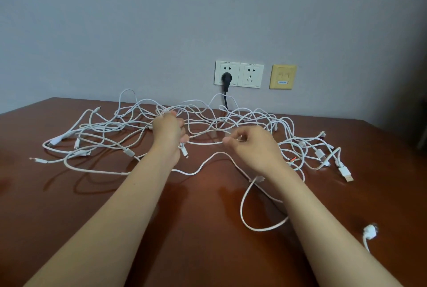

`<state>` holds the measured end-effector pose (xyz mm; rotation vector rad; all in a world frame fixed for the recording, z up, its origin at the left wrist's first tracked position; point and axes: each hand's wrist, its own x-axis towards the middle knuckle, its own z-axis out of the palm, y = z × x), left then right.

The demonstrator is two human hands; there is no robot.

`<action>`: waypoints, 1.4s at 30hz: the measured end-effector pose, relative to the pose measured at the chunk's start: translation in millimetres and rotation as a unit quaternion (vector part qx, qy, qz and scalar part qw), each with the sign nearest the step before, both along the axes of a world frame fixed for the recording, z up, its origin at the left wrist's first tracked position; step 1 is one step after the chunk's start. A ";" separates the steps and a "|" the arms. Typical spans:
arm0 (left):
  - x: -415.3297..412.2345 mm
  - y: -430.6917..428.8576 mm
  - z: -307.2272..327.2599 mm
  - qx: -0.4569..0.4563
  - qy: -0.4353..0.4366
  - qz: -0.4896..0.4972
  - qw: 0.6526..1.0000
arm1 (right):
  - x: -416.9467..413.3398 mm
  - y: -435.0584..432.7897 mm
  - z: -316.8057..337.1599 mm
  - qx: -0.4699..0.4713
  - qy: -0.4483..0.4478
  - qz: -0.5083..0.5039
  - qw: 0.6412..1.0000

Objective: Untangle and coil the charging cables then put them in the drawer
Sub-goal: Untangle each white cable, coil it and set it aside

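- Nearest me, low on the right, a white plug end point(370, 231) lies alone on the brown counter point(184, 252). A slack loop point(241, 208) of cable curls under my right forearm.
- My right hand point(251, 146) is closed in a pinch, thumb and forefinger on one white strand point(205, 143) that runs almost straight across to my other hand.
- My left hand point(169, 133) is curled round a bunch of strands, with a small connector point(184, 151) hanging just below the thumb.
- Beyond both hands the charging cables point(208, 125) sprawl in one wide tangle across the counter. Their ends are scattered left and right, with a USB plug point(346, 174) on the right fringe. No drawer is in view.
- Nothing is coiled, so I judge I'm at the very start, working one cable free.
- If I draw my hands apart too hard, the crossings behind them could cinch into real knots.
- Connector heads could catch in loops, and a yank there might strain a cable at its neck.
- At the back a black plug point(227, 78) sits in the wall socket point(227, 73), its cord dropping behind the tangle. Dragging the whole pile could hook that cord.
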<state>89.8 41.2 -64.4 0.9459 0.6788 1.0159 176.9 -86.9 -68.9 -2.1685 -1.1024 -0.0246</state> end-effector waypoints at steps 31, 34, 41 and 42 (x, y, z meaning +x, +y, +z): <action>-2.5 -43.9 -2.6 0.201 0.167 -0.441 0.859 | 6.8 -7.6 14.2 0.219 0.315 0.153 0.911; -1.4 -43.8 -4.0 0.213 0.178 -0.412 0.868 | 8.8 -8.3 13.3 0.233 0.356 0.134 0.895; 0.1 -34.9 -3.3 0.189 0.157 -0.334 0.910 | 10.8 -3.6 10.2 0.167 0.363 0.128 0.908; -0.2 -34.4 -3.2 0.188 0.158 -0.329 0.912 | 10.4 -1.7 8.3 0.146 0.341 0.128 0.920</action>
